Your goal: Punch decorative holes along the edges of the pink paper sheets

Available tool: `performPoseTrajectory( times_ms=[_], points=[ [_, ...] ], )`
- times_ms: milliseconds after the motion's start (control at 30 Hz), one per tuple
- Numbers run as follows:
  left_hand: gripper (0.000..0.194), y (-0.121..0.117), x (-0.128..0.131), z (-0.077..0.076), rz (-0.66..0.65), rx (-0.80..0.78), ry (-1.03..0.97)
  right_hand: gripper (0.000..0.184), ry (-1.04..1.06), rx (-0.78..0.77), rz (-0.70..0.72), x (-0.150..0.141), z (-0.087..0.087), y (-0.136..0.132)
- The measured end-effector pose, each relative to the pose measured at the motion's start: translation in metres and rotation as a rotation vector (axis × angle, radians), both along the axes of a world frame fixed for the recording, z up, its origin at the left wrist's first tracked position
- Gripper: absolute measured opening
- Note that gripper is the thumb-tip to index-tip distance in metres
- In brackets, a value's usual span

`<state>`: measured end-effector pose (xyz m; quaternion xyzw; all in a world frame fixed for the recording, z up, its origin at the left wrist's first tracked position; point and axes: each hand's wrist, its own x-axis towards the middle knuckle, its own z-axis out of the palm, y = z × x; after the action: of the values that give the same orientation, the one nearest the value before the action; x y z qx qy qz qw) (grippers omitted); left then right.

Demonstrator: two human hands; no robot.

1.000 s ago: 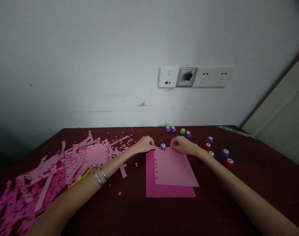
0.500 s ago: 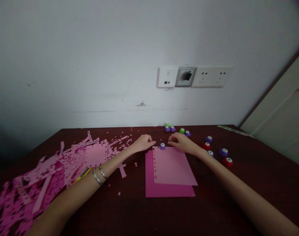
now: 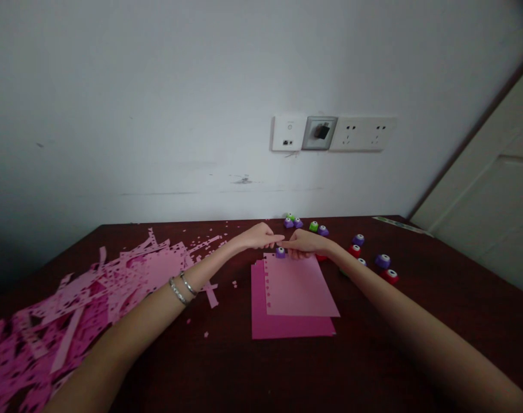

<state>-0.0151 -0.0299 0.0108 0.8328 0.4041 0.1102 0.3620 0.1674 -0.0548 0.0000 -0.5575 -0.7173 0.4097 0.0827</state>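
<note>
A small purple paper punch (image 3: 281, 252) with a white round top sits at the upper left edge of a light pink sheet (image 3: 302, 289). Small punched holes run down the sheet's left side. Just behind and above the punch, my left hand (image 3: 261, 236) reaches in, a digit stretched rightward and its other fingers partly bent. From the other side comes my right hand (image 3: 305, 244), over the sheet's top edge, one digit pointing left close to the punch, its other fingers loosely bent. The fingertips almost meet; contact with the punch is unclear. Neither hand visibly grips anything.
Darker pink sheets (image 3: 287, 328) lie beneath the light one. A heap of pink paper scraps (image 3: 89, 304) spreads across the left. More purple, green and red punches (image 3: 382, 261) stand at the back and right. Wall sockets (image 3: 362, 133) sit above the table (image 3: 227, 373).
Both hands have moved inward, so their fingertips now nearly meet by the purple punch. The view has shifted slightly; the punch and sheets keep their arrangement.
</note>
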Motion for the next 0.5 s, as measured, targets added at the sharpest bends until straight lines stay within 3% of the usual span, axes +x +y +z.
performPoseTrajectory(
  times_ms=[233,500],
  points=[
    [0.054,0.017,0.007,-0.01,-0.071,-0.384,0.1,0.046,0.003,-0.234,-0.024,-0.004,0.0,0.004],
    [0.052,0.03,0.012,-0.011,-0.096,-0.496,0.146,0.04,0.039,-0.348,-0.022,-0.006,0.001,0.008]
  ],
)
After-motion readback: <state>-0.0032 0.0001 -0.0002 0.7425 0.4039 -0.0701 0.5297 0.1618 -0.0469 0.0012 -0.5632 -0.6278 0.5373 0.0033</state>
